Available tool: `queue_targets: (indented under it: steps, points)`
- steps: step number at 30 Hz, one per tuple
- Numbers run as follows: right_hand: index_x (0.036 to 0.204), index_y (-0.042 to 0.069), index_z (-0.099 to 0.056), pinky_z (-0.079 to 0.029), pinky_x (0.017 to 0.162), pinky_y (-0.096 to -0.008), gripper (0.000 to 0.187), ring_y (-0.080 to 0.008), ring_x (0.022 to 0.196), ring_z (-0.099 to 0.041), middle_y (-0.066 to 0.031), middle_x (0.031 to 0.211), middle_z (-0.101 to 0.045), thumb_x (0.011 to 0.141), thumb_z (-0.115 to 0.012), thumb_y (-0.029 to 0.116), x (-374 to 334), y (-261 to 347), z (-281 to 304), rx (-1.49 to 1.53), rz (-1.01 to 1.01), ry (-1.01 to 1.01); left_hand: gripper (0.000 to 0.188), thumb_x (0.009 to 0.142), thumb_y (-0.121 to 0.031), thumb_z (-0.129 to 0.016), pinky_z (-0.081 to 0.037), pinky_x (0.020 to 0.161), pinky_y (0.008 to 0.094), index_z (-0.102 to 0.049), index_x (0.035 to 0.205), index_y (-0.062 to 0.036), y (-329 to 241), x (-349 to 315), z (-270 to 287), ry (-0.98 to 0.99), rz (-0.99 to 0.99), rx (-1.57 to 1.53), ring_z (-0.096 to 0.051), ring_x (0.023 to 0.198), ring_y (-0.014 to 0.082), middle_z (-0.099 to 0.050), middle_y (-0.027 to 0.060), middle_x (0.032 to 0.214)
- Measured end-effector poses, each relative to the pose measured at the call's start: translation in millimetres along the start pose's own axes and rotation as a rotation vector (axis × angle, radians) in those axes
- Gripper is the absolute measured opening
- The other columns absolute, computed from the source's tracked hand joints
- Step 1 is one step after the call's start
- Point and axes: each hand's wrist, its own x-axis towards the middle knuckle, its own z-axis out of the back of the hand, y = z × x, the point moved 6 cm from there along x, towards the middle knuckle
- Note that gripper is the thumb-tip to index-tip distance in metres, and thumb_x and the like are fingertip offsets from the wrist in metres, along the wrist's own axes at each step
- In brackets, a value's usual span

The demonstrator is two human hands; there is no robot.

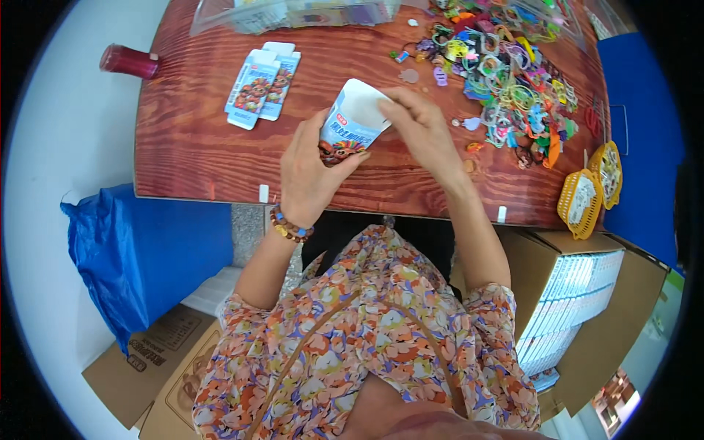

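A small light-blue paper box (350, 126) with colourful cartoon figures is held over the near middle of the table, its white end flap standing up. My left hand (305, 170) is closed round its lower part, thumb across the front and fingers behind. On the upper right edge, by the flap, the bent fingers of my right hand (419, 126) grip the box; part of these fingers is hidden behind it. To the left lie two flat boxes of the same print, a front one (251, 89) overlapping a rear one (283, 82).
A heap of colourful hair ties and small trinkets (513, 88) covers the table's right side. Two yellow baskets (579, 202) sit at the right edge. A clear bin (202, 16) stands at the back, a dark-red bottle (129, 61) far left. Below right, an open carton (524, 268) holds packed boxes.
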Motion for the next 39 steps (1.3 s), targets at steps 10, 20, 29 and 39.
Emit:
queue_targets:
  steps: [10,20,29,39]
  points:
    - [0.122,0.000,-0.059,-0.052,0.087,-0.0266,0.033,-0.0149,0.104,-0.062,-0.0080,0.120,-0.061,0.090,-0.065,-0.006,-39.5,-8.8,-19.4,-0.034,0.419,-0.298,0.048,0.079,-0.017,-0.082,-0.055,0.076,0.0321,-0.061,0.118,0.0030,12.3,-10.7,-18.5,0.059,0.507,-0.514,-0.069,0.086,0.0169,-0.072,0.0114,0.099]
    - [0.110,-0.002,-0.068,-0.051,0.088,-0.0257,0.020,-0.0139,0.107,-0.060,-0.0076,0.116,-0.060,0.090,-0.066,-0.004,-36.7,0.1,-5.9,0.174,0.238,-0.116,0.051,0.090,0.000,-0.068,-0.056,0.080,0.0272,-0.049,0.137,-0.0001,2.7,-17.0,-7.7,0.157,0.410,-0.900,-0.067,0.094,0.0134,-0.069,0.0096,0.109]
    - [0.095,0.000,-0.069,-0.049,0.080,-0.0245,0.009,-0.0120,0.096,-0.061,-0.0039,0.102,-0.062,0.087,-0.071,0.000,-41.2,15.1,3.8,-0.111,0.350,0.073,0.052,0.089,0.001,-0.070,-0.056,0.083,0.0304,-0.046,0.135,-0.0073,1.8,-19.8,-8.7,0.352,0.251,-0.857,-0.065,0.098,0.0143,-0.064,0.0084,0.109]
    - [0.104,0.001,-0.065,-0.050,0.082,-0.0250,0.017,-0.0106,0.096,-0.061,-0.0041,0.103,-0.061,0.088,-0.071,0.001,-51.0,15.9,9.5,-0.248,0.268,0.174,0.049,0.089,0.002,-0.069,-0.054,0.087,0.0307,-0.046,0.132,-0.0070,-1.1,-24.2,-12.3,0.416,0.277,-0.959,-0.063,0.102,0.0144,-0.063,0.0083,0.110]
